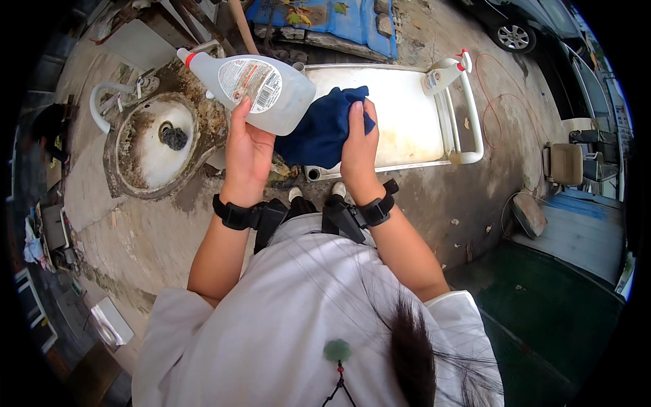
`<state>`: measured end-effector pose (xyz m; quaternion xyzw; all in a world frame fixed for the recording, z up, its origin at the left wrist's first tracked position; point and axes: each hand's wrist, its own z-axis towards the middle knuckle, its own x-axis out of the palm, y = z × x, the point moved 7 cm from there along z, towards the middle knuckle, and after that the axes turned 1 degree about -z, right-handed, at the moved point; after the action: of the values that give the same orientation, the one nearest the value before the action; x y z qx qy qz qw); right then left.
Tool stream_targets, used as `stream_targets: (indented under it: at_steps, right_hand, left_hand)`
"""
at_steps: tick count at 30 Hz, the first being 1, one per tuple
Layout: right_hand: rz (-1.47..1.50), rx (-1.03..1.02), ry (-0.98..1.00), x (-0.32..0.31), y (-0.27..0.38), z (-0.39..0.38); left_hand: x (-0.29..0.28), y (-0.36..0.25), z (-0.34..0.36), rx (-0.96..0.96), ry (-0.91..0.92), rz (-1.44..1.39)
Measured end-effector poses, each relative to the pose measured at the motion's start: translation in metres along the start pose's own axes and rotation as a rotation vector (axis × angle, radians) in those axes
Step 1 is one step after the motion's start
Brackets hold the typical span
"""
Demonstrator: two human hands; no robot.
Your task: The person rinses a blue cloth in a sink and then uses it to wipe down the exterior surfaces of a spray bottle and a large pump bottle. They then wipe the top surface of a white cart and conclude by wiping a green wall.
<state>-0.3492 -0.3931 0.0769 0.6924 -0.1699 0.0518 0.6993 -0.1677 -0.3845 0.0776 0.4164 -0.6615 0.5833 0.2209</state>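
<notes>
Left hand (251,152): fingers grasping the clear bottle (293,98) near its base, thumb on the front; the bottle is tilted, red-tipped neck toward upper left; right hand (359,142): fingers grasping the bunched dark blue cloth (320,132), thumb on top; the cloth is beside the bottle base, both raised in front of the torso; beyond: white surface (403,115), with a spray bottle (441,79) at its right end; left: stained round basin (150,152).

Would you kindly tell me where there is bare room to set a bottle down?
The white platform shows bare between the held blue cloth and the spray bottle by its rail. The sink is tighter: a dark scrubber sits inside, with the faucet alongside.
</notes>
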Motion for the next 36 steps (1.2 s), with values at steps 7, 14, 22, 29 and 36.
stream_targets:
  at_steps: [7,14,22,29,36]
  right_hand:
    - [-0.324,-0.155,0.130,0.051,-0.004,-0.020]
    - [-0.656,-0.648,0.223,0.040,0.019,-0.028]
    - [-0.484,-0.601,0.356,0.013,0.053,0.022]
    - [0.172,-0.024,-0.132,-0.081,0.033,0.071]
    - [-0.620,-0.663,0.062,-0.089,0.097,0.061]
  left_hand:
    - [-0.012,0.021,0.000,-0.077,-0.008,0.083]
    - [-0.017,0.018,-0.007,-0.067,-0.066,0.066]
    - [0.029,0.035,-0.009,-0.005,-0.011,0.170]
    - [0.083,0.066,-0.018,0.081,-0.010,0.164]
    - [0.101,0.133,-0.007,-0.016,-0.024,0.167]
